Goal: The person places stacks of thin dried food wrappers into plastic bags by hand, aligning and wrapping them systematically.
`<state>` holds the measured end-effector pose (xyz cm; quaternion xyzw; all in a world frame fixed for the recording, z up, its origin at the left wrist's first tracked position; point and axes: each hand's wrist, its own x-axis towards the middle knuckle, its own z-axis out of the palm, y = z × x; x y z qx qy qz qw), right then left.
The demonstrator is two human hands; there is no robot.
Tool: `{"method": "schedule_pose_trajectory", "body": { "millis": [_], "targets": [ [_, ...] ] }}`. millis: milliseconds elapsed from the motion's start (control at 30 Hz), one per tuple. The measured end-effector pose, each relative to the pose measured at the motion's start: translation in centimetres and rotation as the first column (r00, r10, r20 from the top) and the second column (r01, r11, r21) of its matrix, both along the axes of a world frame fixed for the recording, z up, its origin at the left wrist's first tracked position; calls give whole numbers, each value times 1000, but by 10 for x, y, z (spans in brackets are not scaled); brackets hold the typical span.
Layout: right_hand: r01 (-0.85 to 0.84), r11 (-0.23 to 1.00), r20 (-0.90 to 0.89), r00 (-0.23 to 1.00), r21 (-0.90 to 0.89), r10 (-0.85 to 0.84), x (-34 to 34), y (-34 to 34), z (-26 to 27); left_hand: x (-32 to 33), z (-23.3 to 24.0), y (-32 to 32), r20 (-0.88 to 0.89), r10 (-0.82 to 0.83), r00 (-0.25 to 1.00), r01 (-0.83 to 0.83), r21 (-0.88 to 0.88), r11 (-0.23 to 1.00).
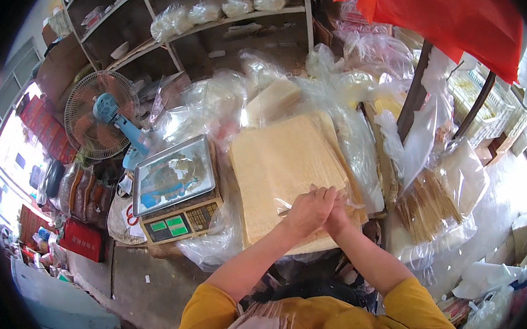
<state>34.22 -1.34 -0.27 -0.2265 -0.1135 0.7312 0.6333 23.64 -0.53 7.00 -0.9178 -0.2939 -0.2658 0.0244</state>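
Note:
A stack of thin tan sheets (286, 161) lies before me, its layered edges uneven on the right side. My left hand (311, 212) is over the lower right part of the stack, fingers bent, pressed close to my right hand (337, 217). The left hand partly covers the right one. A wisp of clear plastic film (354, 204) shows just beyond the fingers of my right hand; whether either hand grips it is hidden. A small dark sliver and a shiny patch show beside my left hand, too unclear to name.
Left of the stack stands a digital scale (176, 225) with a metal tray (175, 174), next to red-handled scissors (131, 216) and a blue fan (107, 110). Clear plastic bags (208, 96) crowd the far side. To the right lies a bagged bundle of brown strips (427, 208).

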Motion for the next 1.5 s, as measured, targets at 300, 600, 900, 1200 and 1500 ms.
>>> {"method": "schedule_pose_trajectory", "body": {
  "millis": [300, 600, 900, 1200, 1500],
  "targets": [
    [-279, 838, 832, -179, 469, -525, 20, 3, 127, -12, 46, -38, 654, 161, 740, -88, -143, 986],
    [-501, 858, 762, -511, 112, -398, 22, -52, 38, -54, -97, -96, 333, 783, 526, 502, -865, 31],
    [-474, 875, 787, -502, 98, -360, 35, -54, 33, -109, -85, -90, 266, 740, 618, 223, -962, 160],
    [-520, 823, 965, 13, 229, -261, -46, -56, 23, -113, -80, -84, 336, 799, 499, 327, -927, 185],
    [-596, 790, 960, -115, 140, -256, -63, -56, 21, -105, -70, -82, 405, 762, 505, 292, -911, 291]
  ]
}}
